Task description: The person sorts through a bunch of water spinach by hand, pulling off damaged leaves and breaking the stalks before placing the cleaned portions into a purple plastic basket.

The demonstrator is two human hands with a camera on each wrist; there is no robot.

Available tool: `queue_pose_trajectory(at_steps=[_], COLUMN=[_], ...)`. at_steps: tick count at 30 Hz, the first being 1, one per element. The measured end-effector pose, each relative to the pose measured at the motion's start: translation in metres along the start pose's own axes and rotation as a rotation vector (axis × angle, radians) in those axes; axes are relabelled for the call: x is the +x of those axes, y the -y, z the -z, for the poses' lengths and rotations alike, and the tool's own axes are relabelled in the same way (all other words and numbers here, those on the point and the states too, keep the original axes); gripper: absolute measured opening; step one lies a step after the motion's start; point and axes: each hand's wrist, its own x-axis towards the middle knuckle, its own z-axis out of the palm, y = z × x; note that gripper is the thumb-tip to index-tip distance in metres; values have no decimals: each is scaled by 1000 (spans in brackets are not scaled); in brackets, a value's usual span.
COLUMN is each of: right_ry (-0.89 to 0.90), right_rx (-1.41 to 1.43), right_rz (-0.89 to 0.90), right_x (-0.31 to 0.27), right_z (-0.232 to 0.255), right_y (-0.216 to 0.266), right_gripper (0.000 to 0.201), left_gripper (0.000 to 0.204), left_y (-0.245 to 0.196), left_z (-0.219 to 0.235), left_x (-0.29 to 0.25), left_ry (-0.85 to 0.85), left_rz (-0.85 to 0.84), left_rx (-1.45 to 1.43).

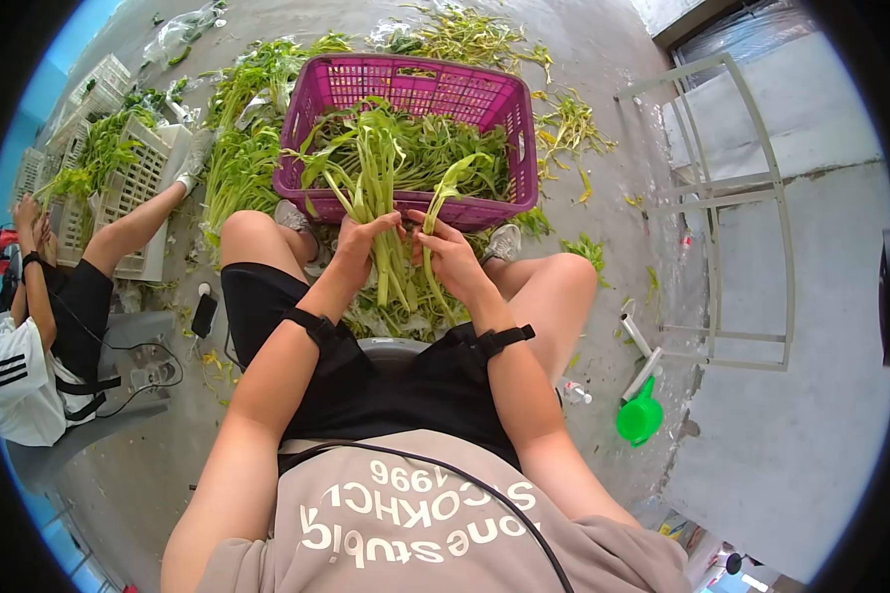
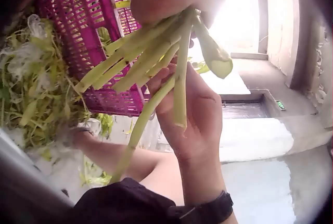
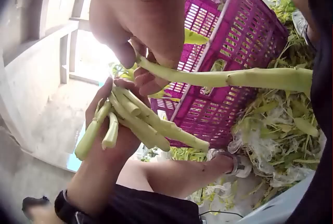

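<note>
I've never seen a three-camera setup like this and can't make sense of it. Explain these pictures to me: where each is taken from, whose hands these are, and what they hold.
There is no machine here: a seated person works with bare hands, wearing three cameras. The wide round picture comes from a camera on the head, looking down at the lap. The other two come from cameras strapped to each wrist, looking up past the hands.

The left hand grips a bunch of green stems with leafy tops. The right hand pinches a single stem beside that bunch. In front of the knees stands a purple basket filled with more greens. Trimmed leaves lie scattered on the concrete floor, and a green watering can sits at the right. Another person sits at the left beside white crates.
</note>
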Motion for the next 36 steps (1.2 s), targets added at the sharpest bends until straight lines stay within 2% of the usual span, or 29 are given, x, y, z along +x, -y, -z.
queue_pose_trajectory(at_steps=[4,6,9,13,15,18,25,28,36], right_ry=[41,78,26,35,35,16,-30,-145,-259], right_rx=[-127,-298,-343,-257,-243,-309,-272,-108,20], right_rz=[76,91,64,111,207,252,246,234,209], right_x=[-4,-5,-4,4,6,4,1,1,0], right_z=[-3,0,3,8,8,6,3,4,8], right_y=[0,3,5,-2,-6,-7,4,6,13], right_gripper=[46,47,48,49,49,46,40,30,33], left_gripper=[32,32,33,31,29,28,31,34,34], left_y=[0,4,5,-1,-1,-1,0,-2,0], left_z=[2,5,5,-3,-2,-2,0,1,1], left_x=[1,4,5,1,1,1,1,1,2], left_ry=[11,40,62,69,36,0,28,33,61], left_rz=[-26,-32,-41,-78,-57,-37,-33,-27,7], left_rx=[-26,-8,28,57,54,40,19,68,158])
